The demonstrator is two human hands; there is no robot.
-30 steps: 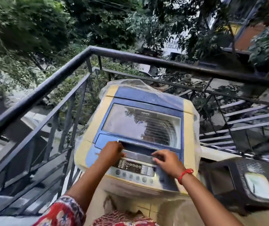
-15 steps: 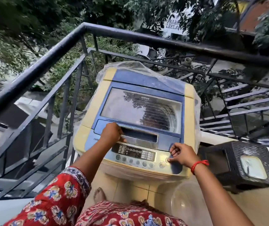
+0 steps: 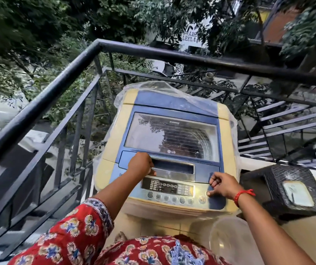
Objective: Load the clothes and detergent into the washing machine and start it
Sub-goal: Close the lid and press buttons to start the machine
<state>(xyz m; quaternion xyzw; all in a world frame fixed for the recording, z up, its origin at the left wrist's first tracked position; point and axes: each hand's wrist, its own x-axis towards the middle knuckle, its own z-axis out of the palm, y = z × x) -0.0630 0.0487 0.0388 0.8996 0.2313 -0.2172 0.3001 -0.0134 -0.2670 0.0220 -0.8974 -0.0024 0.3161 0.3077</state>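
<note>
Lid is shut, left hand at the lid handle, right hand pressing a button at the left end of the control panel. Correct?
Not quite. In the head view the right hand is at the right end of the control panel, thumb by the buttons. The lid is shut; left hand at its handle.

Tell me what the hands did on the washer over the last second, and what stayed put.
The right hand slid from the lid handle recess out to the right end of the control panel, thumb now by the round button there. The left hand stayed curled at the recess's left end. The lid stayed shut, the plastic cover still draped over the washing machine.
</note>
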